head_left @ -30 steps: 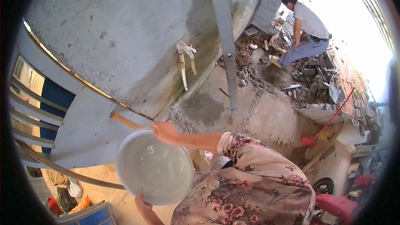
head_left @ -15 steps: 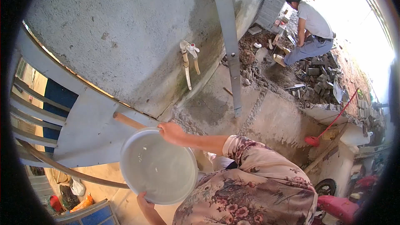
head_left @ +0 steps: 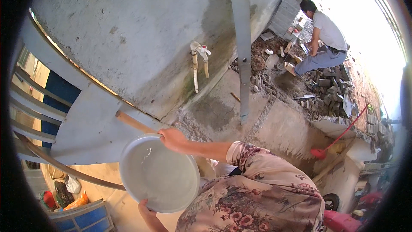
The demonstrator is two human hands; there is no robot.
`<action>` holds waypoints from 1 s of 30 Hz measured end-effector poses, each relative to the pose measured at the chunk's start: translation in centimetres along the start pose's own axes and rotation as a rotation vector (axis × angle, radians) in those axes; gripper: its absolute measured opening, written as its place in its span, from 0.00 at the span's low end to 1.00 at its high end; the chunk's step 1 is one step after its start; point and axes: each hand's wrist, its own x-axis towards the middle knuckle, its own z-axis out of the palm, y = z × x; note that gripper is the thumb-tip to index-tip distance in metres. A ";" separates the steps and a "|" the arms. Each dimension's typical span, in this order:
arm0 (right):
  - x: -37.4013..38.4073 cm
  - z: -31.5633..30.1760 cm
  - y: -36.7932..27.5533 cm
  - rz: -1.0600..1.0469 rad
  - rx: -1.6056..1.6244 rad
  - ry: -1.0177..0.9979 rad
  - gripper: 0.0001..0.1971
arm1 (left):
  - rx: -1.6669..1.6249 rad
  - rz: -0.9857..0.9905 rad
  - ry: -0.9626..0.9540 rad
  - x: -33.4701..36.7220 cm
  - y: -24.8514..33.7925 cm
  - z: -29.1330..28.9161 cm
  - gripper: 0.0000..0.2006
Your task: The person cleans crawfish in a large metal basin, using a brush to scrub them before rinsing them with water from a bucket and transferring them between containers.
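Note:
A large round whitish basin (head_left: 159, 176) hangs in front of me, with bright glints in its bottom that look like clear water. My right hand (head_left: 173, 140) is closed over its far rim, thumb on the edge. At its near left rim, my left hand (head_left: 146, 209) grips the edge, with the fingers partly under the basin. Just past the far rim, a wooden handle (head_left: 133, 121) sticks out; its other end is hidden by the basin. My floral sleeve (head_left: 253, 154) covers the upper right arm.
A white tap (head_left: 201, 50) with pipes is on the rough wall (head_left: 141, 30). A metal post (head_left: 241, 47) stands beyond the basin, a curved-barred gate (head_left: 94, 133) at left. Far right, another person (head_left: 328, 36) bends over rubble (head_left: 330, 81). A red long-handled tool (head_left: 318, 153) leans nearby.
The basin and both hands sit slightly further left in view, while the wall, tap and post have shifted right. Both hands keep hold of the rim.

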 end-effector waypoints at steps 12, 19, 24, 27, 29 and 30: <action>-0.2 0.0 0.1 0.060 0.020 -0.057 0.13 | 0.048 0.015 0.062 -0.8 -0.8 -0.2 0.29; 0.7 1.2 0.0 0.040 0.050 -0.090 0.13 | 0.037 0.243 -0.110 -1.6 -1.5 -1.0 0.23; 0.2 1.2 -0.6 -0.071 -0.019 -0.022 0.11 | 0.170 0.301 0.249 -2.7 -1.4 -0.1 0.14; 0.5 2.8 0.6 -0.234 0.011 0.000 0.13 | -0.019 0.333 0.214 -1.1 -2.5 -2.1 0.15; 0.0 3.8 0.0 -0.250 0.015 -0.018 0.14 | -0.026 0.316 0.272 -2.3 -2.6 -1.8 0.16; -0.5 4.3 -0.6 -0.246 0.035 -0.072 0.14 | -0.039 0.287 0.310 -2.8 -3.1 -2.6 0.16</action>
